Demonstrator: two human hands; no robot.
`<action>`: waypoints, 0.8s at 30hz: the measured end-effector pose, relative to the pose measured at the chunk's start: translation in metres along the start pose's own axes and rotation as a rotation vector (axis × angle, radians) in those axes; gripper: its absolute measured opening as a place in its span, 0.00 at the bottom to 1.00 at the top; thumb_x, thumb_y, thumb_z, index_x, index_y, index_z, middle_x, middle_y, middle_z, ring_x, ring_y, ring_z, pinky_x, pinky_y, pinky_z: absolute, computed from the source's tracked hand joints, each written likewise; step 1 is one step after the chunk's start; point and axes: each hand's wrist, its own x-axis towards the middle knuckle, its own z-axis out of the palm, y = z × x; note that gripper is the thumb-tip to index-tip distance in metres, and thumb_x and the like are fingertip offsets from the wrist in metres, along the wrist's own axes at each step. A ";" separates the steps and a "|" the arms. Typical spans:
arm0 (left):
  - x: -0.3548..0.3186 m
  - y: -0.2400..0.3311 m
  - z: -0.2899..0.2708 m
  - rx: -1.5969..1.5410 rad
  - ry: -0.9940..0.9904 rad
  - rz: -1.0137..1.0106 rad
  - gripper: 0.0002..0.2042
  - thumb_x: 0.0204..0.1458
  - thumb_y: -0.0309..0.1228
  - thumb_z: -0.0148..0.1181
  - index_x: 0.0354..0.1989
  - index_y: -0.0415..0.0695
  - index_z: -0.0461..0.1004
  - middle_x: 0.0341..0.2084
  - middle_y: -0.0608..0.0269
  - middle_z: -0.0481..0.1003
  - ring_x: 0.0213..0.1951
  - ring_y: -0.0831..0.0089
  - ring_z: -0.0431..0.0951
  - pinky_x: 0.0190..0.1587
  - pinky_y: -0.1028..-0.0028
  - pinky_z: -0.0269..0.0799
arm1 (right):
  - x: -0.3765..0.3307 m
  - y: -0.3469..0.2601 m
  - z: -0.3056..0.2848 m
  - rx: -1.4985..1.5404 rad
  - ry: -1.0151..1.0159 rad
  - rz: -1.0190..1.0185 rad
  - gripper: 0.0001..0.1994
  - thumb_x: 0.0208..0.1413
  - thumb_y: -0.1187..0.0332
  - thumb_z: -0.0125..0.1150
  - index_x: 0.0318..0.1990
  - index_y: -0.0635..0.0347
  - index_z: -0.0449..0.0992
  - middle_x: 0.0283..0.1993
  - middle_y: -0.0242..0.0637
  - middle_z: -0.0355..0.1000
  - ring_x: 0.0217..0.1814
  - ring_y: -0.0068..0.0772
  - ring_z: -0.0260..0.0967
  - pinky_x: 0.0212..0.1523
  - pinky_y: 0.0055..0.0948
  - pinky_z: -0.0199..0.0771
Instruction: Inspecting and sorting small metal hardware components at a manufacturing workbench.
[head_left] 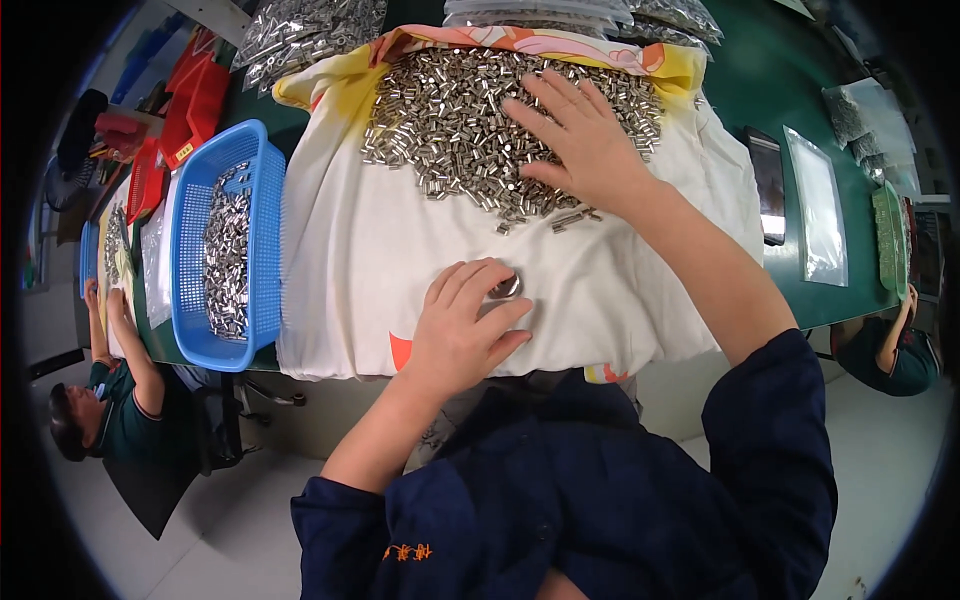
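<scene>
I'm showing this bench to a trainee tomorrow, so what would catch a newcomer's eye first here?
First, the heap of small shiny metal sleeves spread on a white cloth at the centre, with the right hand pressed flat on it. Below it, the left hand covers a few sleeves on the cloth. To the left stands a blue plastic basket holding more of them.
</scene>
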 end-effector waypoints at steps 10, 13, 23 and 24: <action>-0.009 0.041 0.020 -0.069 -0.080 0.141 0.23 0.33 0.36 0.65 0.43 0.52 0.70 0.51 0.59 0.63 0.55 0.55 0.61 0.55 0.55 0.55 | -0.127 -0.017 -0.054 0.140 0.003 0.408 0.28 0.49 0.64 0.53 0.59 0.54 0.56 0.63 0.43 0.48 0.66 0.47 0.41 0.62 0.40 0.44; 0.007 0.054 0.039 -0.054 -0.163 0.194 0.27 0.36 0.38 0.64 0.49 0.52 0.66 0.56 0.57 0.58 0.58 0.56 0.57 0.57 0.54 0.51 | -0.165 -0.019 -0.057 0.050 -0.111 0.541 0.28 0.49 0.64 0.53 0.59 0.54 0.56 0.64 0.42 0.47 0.66 0.46 0.40 0.63 0.42 0.41; 0.007 0.073 0.061 0.099 -0.329 0.181 0.33 0.37 0.43 0.61 0.53 0.44 0.61 0.57 0.57 0.56 0.59 0.60 0.54 0.58 0.55 0.48 | -0.177 0.001 -0.075 0.053 0.013 0.436 0.19 0.49 0.63 0.52 0.50 0.53 0.67 0.54 0.41 0.63 0.57 0.46 0.57 0.56 0.41 0.55; 0.006 0.073 0.061 0.085 -0.334 0.206 0.33 0.37 0.43 0.61 0.53 0.42 0.61 0.57 0.57 0.56 0.59 0.60 0.54 0.59 0.56 0.48 | -0.165 -0.002 -0.082 0.061 0.014 0.432 0.19 0.49 0.63 0.52 0.50 0.53 0.67 0.54 0.41 0.63 0.57 0.46 0.57 0.56 0.41 0.55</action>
